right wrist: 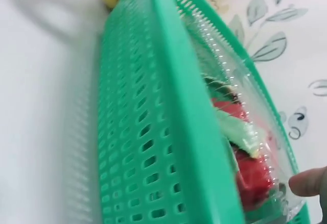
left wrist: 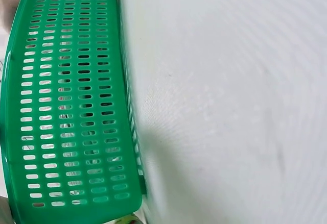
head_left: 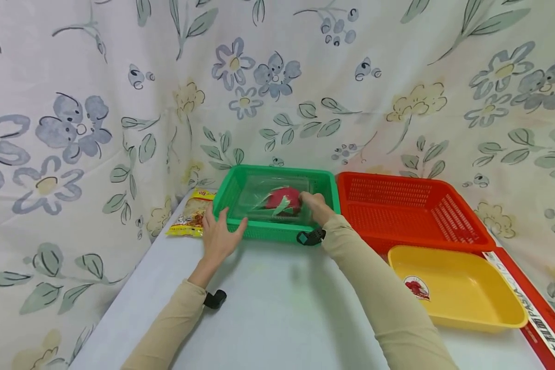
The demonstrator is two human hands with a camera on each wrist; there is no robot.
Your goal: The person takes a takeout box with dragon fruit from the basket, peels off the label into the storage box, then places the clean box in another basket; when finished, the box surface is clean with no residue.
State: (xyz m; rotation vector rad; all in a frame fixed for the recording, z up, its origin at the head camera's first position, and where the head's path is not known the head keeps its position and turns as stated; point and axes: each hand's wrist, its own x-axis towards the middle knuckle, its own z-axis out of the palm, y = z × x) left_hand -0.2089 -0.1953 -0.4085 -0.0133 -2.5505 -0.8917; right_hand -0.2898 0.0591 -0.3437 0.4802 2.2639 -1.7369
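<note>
A green perforated basket (head_left: 263,234) stands at the back of the table. Inside it lies a clear plastic package (head_left: 253,191) around a red dragon fruit (head_left: 283,199) with pale green scales. My right hand (head_left: 318,208) reaches over the basket's right front and holds the package's right end beside the fruit; in the right wrist view one fingertip (right wrist: 305,183) meets the plastic, while the other fingers are hidden. At the basket's left front corner my left hand (head_left: 220,235) is spread, fingers near the rim and holding nothing. The left wrist view shows mostly the basket's wall (left wrist: 76,173).
A yellow snack bag (head_left: 191,216) lies left of the green basket. On the right stand a red perforated basket (head_left: 379,228) and, before it, a yellow tray (head_left: 462,282). A long red package (head_left: 536,313) lies along the table's right edge. Floral cloth (head_left: 277,128) hangs behind.
</note>
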